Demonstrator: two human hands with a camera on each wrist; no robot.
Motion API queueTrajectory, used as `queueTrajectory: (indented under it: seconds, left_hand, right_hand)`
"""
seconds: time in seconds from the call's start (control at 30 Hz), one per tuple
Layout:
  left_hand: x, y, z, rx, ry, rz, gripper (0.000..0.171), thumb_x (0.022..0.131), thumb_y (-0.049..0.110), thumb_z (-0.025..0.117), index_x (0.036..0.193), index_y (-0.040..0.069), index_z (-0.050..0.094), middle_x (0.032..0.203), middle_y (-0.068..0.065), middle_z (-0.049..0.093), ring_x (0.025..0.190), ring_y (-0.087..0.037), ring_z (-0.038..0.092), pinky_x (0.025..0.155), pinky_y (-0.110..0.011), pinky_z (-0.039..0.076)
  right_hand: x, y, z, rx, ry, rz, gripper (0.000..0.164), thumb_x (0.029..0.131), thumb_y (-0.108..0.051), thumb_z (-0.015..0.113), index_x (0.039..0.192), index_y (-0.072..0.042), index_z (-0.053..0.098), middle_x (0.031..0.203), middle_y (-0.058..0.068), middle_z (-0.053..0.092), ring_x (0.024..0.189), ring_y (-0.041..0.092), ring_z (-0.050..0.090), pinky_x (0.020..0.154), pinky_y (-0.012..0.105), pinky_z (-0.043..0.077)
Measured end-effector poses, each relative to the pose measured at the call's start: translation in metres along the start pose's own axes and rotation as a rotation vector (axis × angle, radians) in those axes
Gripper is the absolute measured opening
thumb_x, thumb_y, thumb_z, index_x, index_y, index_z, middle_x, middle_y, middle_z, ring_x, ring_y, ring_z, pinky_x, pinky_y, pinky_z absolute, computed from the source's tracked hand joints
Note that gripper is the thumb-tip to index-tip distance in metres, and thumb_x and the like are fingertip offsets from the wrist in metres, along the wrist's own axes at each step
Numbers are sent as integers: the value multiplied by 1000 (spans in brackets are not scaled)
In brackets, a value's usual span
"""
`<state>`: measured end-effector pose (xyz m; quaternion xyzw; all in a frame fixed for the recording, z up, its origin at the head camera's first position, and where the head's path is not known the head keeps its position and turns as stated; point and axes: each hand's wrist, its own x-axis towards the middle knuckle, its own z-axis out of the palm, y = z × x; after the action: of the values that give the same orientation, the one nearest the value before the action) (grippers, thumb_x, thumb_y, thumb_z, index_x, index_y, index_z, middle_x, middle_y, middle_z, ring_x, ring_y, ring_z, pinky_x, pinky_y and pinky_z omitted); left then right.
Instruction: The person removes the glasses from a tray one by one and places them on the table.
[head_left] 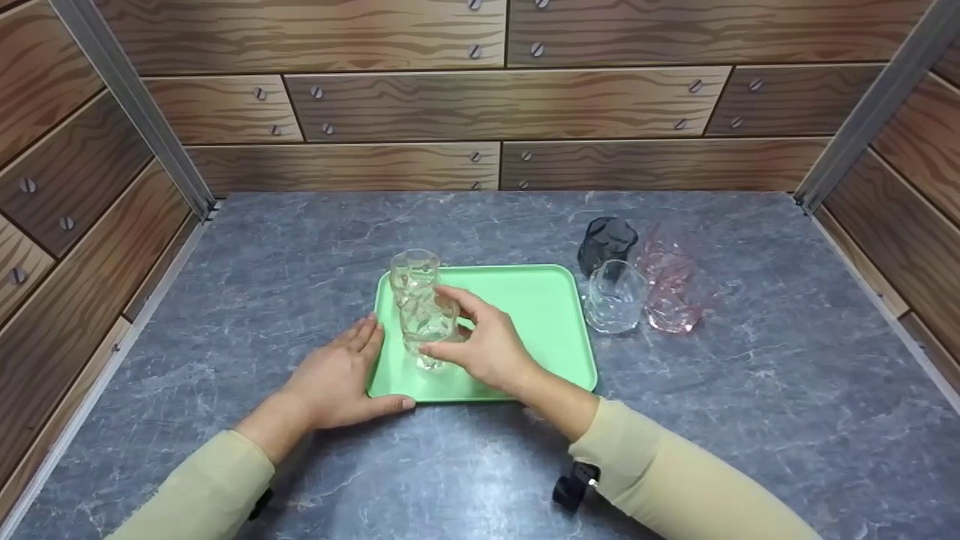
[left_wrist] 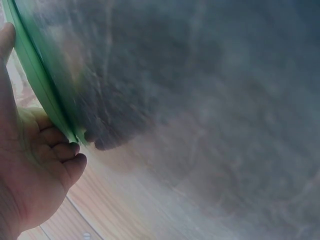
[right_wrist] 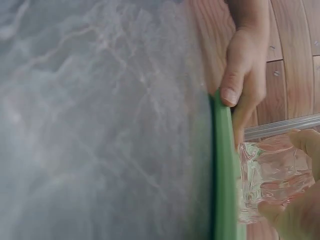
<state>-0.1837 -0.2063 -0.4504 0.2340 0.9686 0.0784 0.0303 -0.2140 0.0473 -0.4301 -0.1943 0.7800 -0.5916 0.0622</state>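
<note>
Right hand pinches the near clear glass at the green tray

The right thumb and index finger are clamped on the near clear glass, the thumb on its near side and the index finger on its far right, by the rim. It is upright between those fingertips, over the left part of the tray; whether its base bears on the tray is hard to tell. Through its patterned wall the tray's green shows.

Just beyond the right index fingertip is the far clear glass, also upright, by the tray's far left corner. The two overlap in the head view, so I cannot tell whether they touch.

The left hand frames the tray's near left corner: the fingers lie close together against the left edge, the thumb spread well apart from them along the near edge. Both clear glasses are beyond and to the right of that thumb.

To the right of the right hand's fingers, well apart from them and past the tray's right edge, a third clear glass stands on the grey marbled table. Behind it is a smoky dark glass, and beside it pink glassware, too overlapped to count.
</note>
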Motion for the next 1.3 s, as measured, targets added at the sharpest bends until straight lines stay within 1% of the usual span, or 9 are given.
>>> queueTrajectory:
  seconds: [0.1,0.2,0.3,0.5,0.67,0.87,1.03,1.17,1.3]
  left_hand:
    - [0,0,1,-1,2,1,123,90,87,53,159,-13,33,163,-35,32,151,-49,35,116,-59,42]
    - [0,-1,2,0,-1,-5,124,90,88,52,159,-13,32,164,-35,31,151,-50,35,116,-60,42]
    - [1,-1,2,-6,-9,-13,125,89,88,52,160,-13,32,164,-35,30,152,-49,34,117,-60,41]
    - [1,-1,1,-11,-7,-4,125,89,88,52,160,-13,32,164,-35,29,153,-49,32,119,-59,39]
    - [1,-2,1,-9,2,2,125,89,88,52,159,-14,33,164,-35,31,152,-49,33,120,-57,37]
    - [0,-3,2,-8,3,2,126,89,89,51,159,-13,33,164,-35,31,152,-49,34,120,-58,38]
    - [-1,-3,1,-20,-7,-7,126,89,89,51,160,-13,32,165,-35,30,153,-49,33,119,-59,38]
    - [0,-3,1,-28,-6,-9,125,89,89,52,160,-13,32,165,-35,30,153,-49,33,119,-59,39]
    - [1,-3,1,-21,0,-3,125,89,89,52,159,-13,33,164,-35,30,152,-49,33,118,-59,40]
  right_hand:
    - [-4,-6,-9,22,19,-11,85,83,-16,93,157,-9,52,155,6,56,142,22,53,115,42,47]
    - [-8,-13,-19,38,44,-19,87,80,-12,94,156,-7,52,153,10,58,140,26,55,115,43,47]
    - [-13,-17,-33,45,66,-22,88,78,-9,95,155,-5,52,150,11,60,137,28,57,114,43,47]
    - [-25,-17,-65,57,83,-51,86,77,-5,94,153,1,52,148,17,60,133,34,60,113,48,49]
    - [-40,-18,-95,36,98,-44,84,78,-3,93,152,2,53,147,18,60,131,35,61,112,50,49]
    - [-59,-17,-130,-5,122,-22,83,79,0,91,152,2,53,147,18,60,124,37,65,105,44,56]
    - [-73,-17,-152,-53,145,-12,82,81,-3,92,153,-1,53,147,17,60,127,35,65,102,36,56]
    - [-85,-13,-168,-88,162,-12,81,81,-3,92,152,-1,54,146,17,62,124,35,66,97,31,58]
    - [-96,-8,-181,-174,184,-2,81,82,-7,92,153,-2,54,145,13,63,126,32,65,100,24,55]
